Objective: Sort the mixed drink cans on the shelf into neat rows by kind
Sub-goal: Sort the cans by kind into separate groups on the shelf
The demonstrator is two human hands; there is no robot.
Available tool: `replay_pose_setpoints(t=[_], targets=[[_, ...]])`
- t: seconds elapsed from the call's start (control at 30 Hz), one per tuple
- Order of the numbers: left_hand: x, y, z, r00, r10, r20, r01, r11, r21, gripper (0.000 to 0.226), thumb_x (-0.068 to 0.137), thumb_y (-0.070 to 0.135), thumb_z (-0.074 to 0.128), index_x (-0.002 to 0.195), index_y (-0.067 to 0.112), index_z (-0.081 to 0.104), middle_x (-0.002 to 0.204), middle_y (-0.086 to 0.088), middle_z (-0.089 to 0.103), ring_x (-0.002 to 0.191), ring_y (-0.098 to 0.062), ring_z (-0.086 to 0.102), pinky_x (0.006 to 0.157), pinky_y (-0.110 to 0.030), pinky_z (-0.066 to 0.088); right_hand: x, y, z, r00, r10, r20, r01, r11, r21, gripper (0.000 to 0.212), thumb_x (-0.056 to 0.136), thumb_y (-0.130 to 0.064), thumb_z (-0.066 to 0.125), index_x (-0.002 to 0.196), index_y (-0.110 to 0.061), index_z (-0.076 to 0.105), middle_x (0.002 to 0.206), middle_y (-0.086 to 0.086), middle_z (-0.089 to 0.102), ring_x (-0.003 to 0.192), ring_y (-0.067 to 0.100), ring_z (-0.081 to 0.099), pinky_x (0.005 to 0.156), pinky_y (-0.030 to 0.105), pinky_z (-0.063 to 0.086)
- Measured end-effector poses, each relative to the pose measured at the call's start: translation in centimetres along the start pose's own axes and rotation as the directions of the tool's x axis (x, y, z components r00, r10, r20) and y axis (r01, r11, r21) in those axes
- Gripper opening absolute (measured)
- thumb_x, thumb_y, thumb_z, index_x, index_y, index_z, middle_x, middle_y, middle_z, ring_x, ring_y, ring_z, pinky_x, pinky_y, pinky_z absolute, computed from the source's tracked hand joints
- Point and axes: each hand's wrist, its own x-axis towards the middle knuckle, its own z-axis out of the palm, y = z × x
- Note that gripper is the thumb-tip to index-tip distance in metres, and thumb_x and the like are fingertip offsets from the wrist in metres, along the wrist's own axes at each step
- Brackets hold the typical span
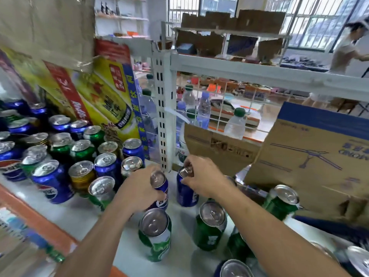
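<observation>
1. The left hand (139, 189) has its fingers curled round the side of an upright blue cola can (162, 193), gripping it firmly below the lid.
2. The right hand (203, 178) pinches a second blue can (186, 195) by its top rim, with the fingertips bunched over the lid. This can also stands upright.
3. The two held cans stand side by side with a narrow gap between them, just in front of the white slotted upright (164, 116) at the back of the shelf (83, 214).
4. Nearer the front edge stand green cans: one (155, 236) right under the left wrist, another (209, 226) below the right forearm, and a third (281, 201) further right.
5. To the left, a crowded cluster of mixed cans (79, 156) in blue, green and gold reaches almost to the left hand's knuckles.
6. A large cardboard box (311, 156) leans in on the right, close beside the right-hand can.
7. Behind the wire grid stand water bottles (235, 122).
8. Bare white shelf lies between the cluster and the orange front lip (36, 218), and in strips between the green cans.
</observation>
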Motion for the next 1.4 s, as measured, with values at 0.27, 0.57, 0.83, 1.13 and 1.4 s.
replay_pose_setpoints(t=[0.27,0.57,0.83,1.13,1.4], targets=[[0.0,1.0,-0.4,0.995,0.079,0.052,-0.088,0.976,0.198,0.068,0.082,0.043,0.07,0.142,0.025,0.041,0.138,-0.002,0.048,0.123,-0.02,0.047,0.102,-0.031,0.04,0.1,0.0,-1.4,0.995,0.031,0.091,-0.028,0.999,-0.034,0.052,0.083,-0.033,0.073,0.127,-0.019,0.052,0.113,0.005,0.063,0.094,0.023,0.061,0.084,0.041,0.054],[-2.1,10.5,2.2,0.877,0.454,0.158,-0.474,0.871,0.126,0.057,0.088,0.053,0.057,0.139,0.035,0.042,0.136,0.013,0.045,0.122,-0.01,0.045,0.095,-0.027,0.04,-7.3,6.4,-7.5,0.97,0.213,-0.119,-0.215,0.977,-0.002,0.041,0.093,-0.039,0.06,0.129,-0.022,0.052,0.118,0.0,0.06,0.111,0.018,0.053,0.087,0.028,0.044],[-4.6,16.9,9.3,0.661,0.474,0.582,-0.704,0.661,0.261,0.079,0.081,0.058,0.065,0.147,0.035,0.028,0.15,0.006,0.035,0.136,-0.017,0.035,0.108,-0.038,0.037,-16.9,13.1,-10.4,0.874,0.485,0.004,-0.479,0.864,-0.153,0.038,0.089,-0.042,0.061,0.117,-0.017,0.06,0.109,0.001,0.064,0.097,0.023,0.059,0.081,0.035,0.049],[-6.8,19.9,13.5,0.58,0.51,0.635,-0.727,0.676,0.122,0.067,0.079,0.047,0.07,0.136,0.034,0.036,0.135,0.005,0.048,0.124,-0.019,0.047,0.098,-0.04,0.045,-21.7,15.9,-9.0,0.805,0.581,0.12,-0.57,0.814,-0.118,0.044,0.087,-0.032,0.06,0.13,-0.022,0.056,0.13,0.002,0.058,0.116,0.023,0.055,0.09,0.03,0.044],[-7.6,21.5,14.6,0.642,0.473,0.604,-0.677,0.719,0.156,0.062,0.077,0.046,0.073,0.131,0.034,0.044,0.131,0.004,0.052,0.116,-0.018,0.053,0.095,-0.036,0.048,-23.2,19.1,-9.9,0.776,0.584,-0.237,-0.598,0.802,0.017,0.039,0.084,-0.042,0.067,0.116,-0.021,0.061,0.104,0.001,0.062,0.094,0.022,0.056,0.073,0.03,0.045]])
